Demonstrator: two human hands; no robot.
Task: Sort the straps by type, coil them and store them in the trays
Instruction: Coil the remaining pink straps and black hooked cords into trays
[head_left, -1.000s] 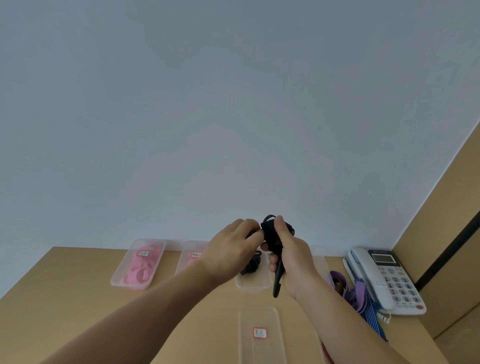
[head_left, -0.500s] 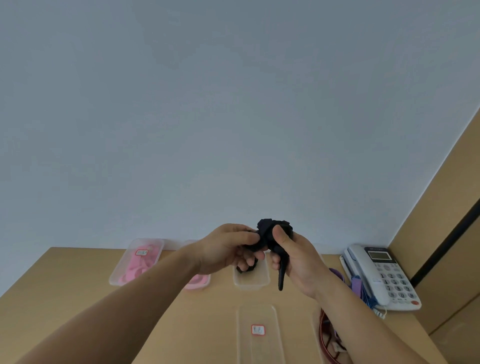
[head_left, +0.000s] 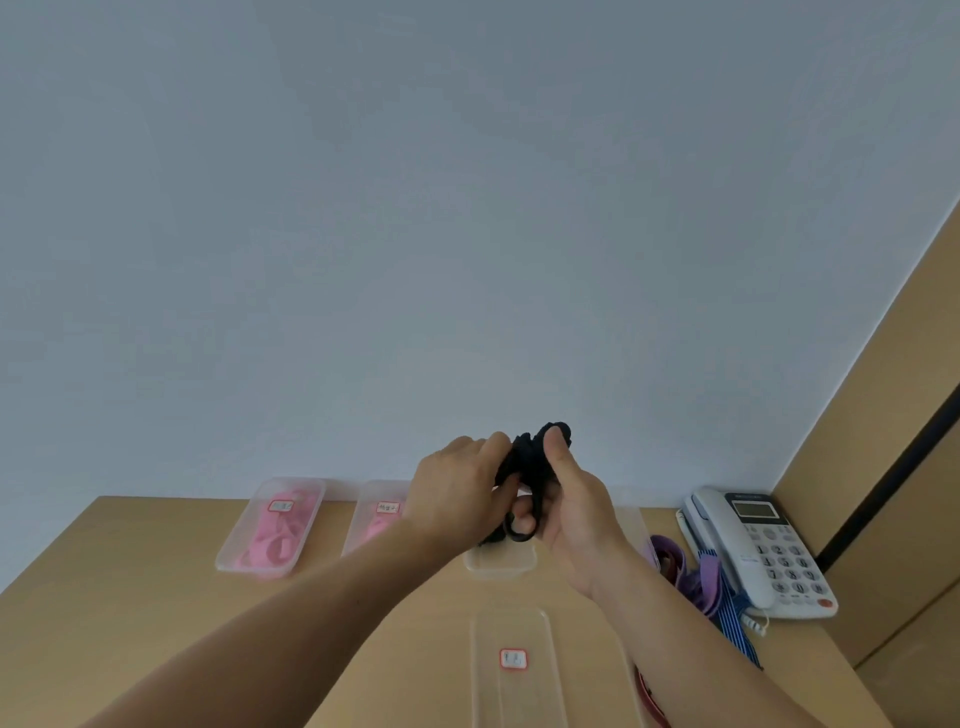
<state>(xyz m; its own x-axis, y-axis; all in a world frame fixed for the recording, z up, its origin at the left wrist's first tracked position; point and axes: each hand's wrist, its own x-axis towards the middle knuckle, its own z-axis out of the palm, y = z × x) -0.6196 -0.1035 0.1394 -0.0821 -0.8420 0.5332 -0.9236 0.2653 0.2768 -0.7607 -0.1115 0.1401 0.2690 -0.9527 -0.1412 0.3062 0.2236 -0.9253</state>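
Left hand (head_left: 454, 499) and right hand (head_left: 576, 514) both pinch the black strap (head_left: 527, 454), nearly coiled, above the middle tray (head_left: 498, 565); I judge the pink trays (head_left: 253, 570) done, purple straps (head_left: 709, 579) by the phone (head_left: 763, 551) yet to sort.

Black strap (head_left: 530, 462): woven cloth, matt, slightly fuzzy. At its 6 o'clock, near tray (head_left: 488, 691): clear plastic, smooth, faint sheen, with a red-bordered paper label (head_left: 513, 659). At 9 o'clock, far tray (head_left: 249, 569): same clear plastic, cloudier look. Pink straps (head_left: 275, 545) inside: matt cloth. Table (head_left: 130, 597): wood-look top, light tan, smooth, matt. At 3 o'clock, phone (head_left: 753, 551): off-white plastic, satin sheen. Purple strap (head_left: 670, 558) and blue striped strap (head_left: 732, 618): woven cloth, matt. Wall (head_left: 467, 208): even, matt.
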